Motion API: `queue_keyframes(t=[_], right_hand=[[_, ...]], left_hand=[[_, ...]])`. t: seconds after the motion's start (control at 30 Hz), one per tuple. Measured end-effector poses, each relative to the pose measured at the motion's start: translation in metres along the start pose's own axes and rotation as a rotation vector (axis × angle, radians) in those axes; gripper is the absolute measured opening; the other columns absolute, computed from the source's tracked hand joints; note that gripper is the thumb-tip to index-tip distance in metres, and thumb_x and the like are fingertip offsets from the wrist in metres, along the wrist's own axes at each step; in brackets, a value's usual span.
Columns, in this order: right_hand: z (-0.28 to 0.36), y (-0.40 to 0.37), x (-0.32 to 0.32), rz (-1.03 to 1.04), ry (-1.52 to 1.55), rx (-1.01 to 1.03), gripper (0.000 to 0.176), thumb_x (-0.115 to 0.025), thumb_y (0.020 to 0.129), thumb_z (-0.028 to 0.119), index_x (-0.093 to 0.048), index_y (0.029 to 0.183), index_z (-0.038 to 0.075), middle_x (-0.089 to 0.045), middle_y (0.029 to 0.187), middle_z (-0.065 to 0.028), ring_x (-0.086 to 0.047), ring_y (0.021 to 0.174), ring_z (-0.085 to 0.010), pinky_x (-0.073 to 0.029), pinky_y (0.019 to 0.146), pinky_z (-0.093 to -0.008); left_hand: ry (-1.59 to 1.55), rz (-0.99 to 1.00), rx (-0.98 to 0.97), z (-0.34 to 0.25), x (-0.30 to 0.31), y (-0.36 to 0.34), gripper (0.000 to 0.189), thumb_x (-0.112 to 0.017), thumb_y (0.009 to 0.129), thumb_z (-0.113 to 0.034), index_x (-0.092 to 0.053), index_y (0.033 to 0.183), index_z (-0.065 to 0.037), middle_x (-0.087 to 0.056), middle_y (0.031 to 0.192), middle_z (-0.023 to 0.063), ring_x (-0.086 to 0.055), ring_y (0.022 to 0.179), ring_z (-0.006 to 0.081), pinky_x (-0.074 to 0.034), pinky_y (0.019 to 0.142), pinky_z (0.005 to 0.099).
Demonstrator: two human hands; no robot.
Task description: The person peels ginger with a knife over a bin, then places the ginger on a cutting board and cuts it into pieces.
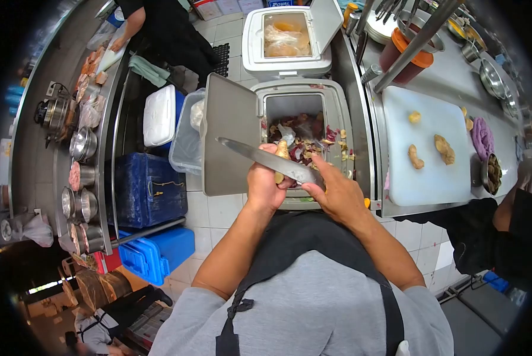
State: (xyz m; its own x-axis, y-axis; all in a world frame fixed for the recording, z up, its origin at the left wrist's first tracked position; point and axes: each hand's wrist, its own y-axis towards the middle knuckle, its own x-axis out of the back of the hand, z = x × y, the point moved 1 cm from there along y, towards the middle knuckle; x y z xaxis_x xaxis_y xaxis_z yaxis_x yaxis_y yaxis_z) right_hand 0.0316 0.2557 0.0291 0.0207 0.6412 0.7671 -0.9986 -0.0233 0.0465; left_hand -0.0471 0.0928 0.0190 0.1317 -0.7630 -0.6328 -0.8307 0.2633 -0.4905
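Note:
My left hand is closed around a piece of ginger root, part of which shows above the fingers. In my right hand is a knife, its wide blade lying across the ginger and pointing to the left. The handle is hidden by the hand. Both hands are above the near edge of an open grey bin that has peelings and scraps inside and on its rim. To the right, a white cutting board bears more ginger pieces.
The bin's raised lid stands at left. Behind it is an open white cooler with bagged contents. A purple net-like bundle and a metal bowl lie beside the board. At far left, another person's hand works at a counter.

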Motion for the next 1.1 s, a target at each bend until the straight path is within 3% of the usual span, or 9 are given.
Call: queue_keyframes(t=[0.2, 0.37, 0.43, 0.53, 0.83, 0.9, 0.97, 1.03, 1.1], right_hand=[[0.017, 0.023, 0.006, 0.192, 0.198, -0.07, 0.066, -0.056, 0.093, 0.05, -0.041, 0.142, 0.008, -0.064, 0.113, -0.0226, -0.063, 0.097, -0.0418, -0.051, 0.079, -0.0484], [0.019, 0.021, -0.002, 0.021, 0.223, 0.039, 0.065, -0.054, 0.094, 0.049, -0.042, 0.141, 0.006, -0.066, 0.104, -0.0252, -0.064, 0.092, -0.0438, -0.05, 0.079, -0.0483], [0.014, 0.03, -0.002, -0.037, 0.232, 0.08, 0.066, -0.054, 0.094, 0.05, -0.042, 0.141, 0.006, -0.066, 0.103, -0.0258, -0.064, 0.091, -0.044, -0.05, 0.078, -0.0481], [-0.006, 0.053, 0.001, 0.175, 0.471, -0.183, 0.064, -0.054, 0.095, 0.049, -0.041, 0.142, 0.007, -0.064, 0.111, -0.0263, -0.063, 0.1, -0.0438, -0.049, 0.081, -0.0468], [0.014, 0.003, 0.017, 0.105, 0.138, -0.025, 0.068, -0.059, 0.091, 0.05, -0.04, 0.143, 0.01, -0.065, 0.11, -0.0227, -0.065, 0.092, -0.0395, -0.051, 0.077, -0.0464], [0.012, 0.012, 0.015, 0.161, 0.157, -0.028, 0.065, -0.059, 0.093, 0.044, -0.038, 0.145, 0.01, -0.057, 0.128, -0.0241, -0.059, 0.11, -0.0422, -0.049, 0.089, -0.0448], [0.008, 0.031, 0.013, 0.15, 0.158, -0.055, 0.061, -0.056, 0.096, 0.043, -0.039, 0.145, 0.01, -0.059, 0.126, -0.022, -0.061, 0.108, -0.0398, -0.048, 0.091, -0.0421], [-0.004, 0.048, 0.004, 0.12, 0.521, -0.127, 0.061, -0.054, 0.096, 0.047, -0.041, 0.142, 0.008, -0.066, 0.103, -0.0216, -0.065, 0.093, -0.0391, -0.049, 0.082, -0.0438], [-0.009, 0.043, -0.002, 0.031, 0.589, -0.043, 0.06, -0.051, 0.098, 0.046, -0.04, 0.143, 0.007, -0.066, 0.099, -0.0218, -0.065, 0.091, -0.04, -0.048, 0.081, -0.043]], left_hand=[[0.06, 0.078, 0.023, 0.019, 0.004, -0.006, 0.012, -0.047, 0.099, -0.027, -0.048, 0.101, -0.015, -0.054, 0.078, 0.0024, -0.047, 0.054, 0.0102, -0.03, 0.038, 0.0235], [0.075, 0.052, -0.042, 0.03, 0.012, -0.009, 0.011, -0.048, 0.098, -0.024, -0.05, 0.098, -0.013, -0.054, 0.079, 0.0015, -0.048, 0.055, 0.0099, -0.031, 0.038, 0.0239], [0.512, 0.1, -0.078, 0.037, 0.006, -0.019, 0.013, -0.045, 0.099, -0.026, -0.05, 0.104, -0.015, -0.057, 0.083, 0.0025, -0.052, 0.058, 0.013, -0.035, 0.041, 0.0249], [0.266, 0.145, 0.038, 0.032, 0.001, -0.019, 0.012, -0.042, 0.098, -0.022, -0.049, 0.101, -0.012, -0.056, 0.078, 0.0046, -0.049, 0.051, 0.0142, -0.035, 0.041, 0.0251], [0.158, 0.051, -0.137, -0.01, 0.015, -0.009, 0.013, -0.05, 0.096, -0.027, -0.05, 0.099, -0.014, -0.058, 0.082, 0.0038, -0.052, 0.06, 0.0116, -0.033, 0.042, 0.0231], [0.171, 0.104, -0.13, -0.001, 0.015, -0.009, 0.012, -0.049, 0.095, -0.024, -0.05, 0.099, -0.013, -0.058, 0.082, 0.0035, -0.052, 0.06, 0.0114, -0.034, 0.043, 0.0235], [0.441, 0.041, -0.118, 0.021, 0.01, -0.016, 0.011, -0.048, 0.095, -0.022, -0.05, 0.097, -0.01, -0.056, 0.079, 0.0031, -0.051, 0.058, 0.0105, -0.035, 0.041, 0.0245], [0.435, 0.133, 0.009, 0.028, 0.011, -0.021, 0.01, -0.045, 0.095, -0.017, -0.049, 0.093, -0.008, -0.054, 0.074, 0.0039, -0.049, 0.054, 0.0112, -0.034, 0.04, 0.0259], [0.149, 0.165, -0.003, 0.018, 0.011, -0.019, 0.007, -0.046, 0.095, -0.013, -0.05, 0.092, -0.008, -0.055, 0.072, 0.0053, -0.049, 0.052, 0.0112, -0.035, 0.04, 0.0253]])
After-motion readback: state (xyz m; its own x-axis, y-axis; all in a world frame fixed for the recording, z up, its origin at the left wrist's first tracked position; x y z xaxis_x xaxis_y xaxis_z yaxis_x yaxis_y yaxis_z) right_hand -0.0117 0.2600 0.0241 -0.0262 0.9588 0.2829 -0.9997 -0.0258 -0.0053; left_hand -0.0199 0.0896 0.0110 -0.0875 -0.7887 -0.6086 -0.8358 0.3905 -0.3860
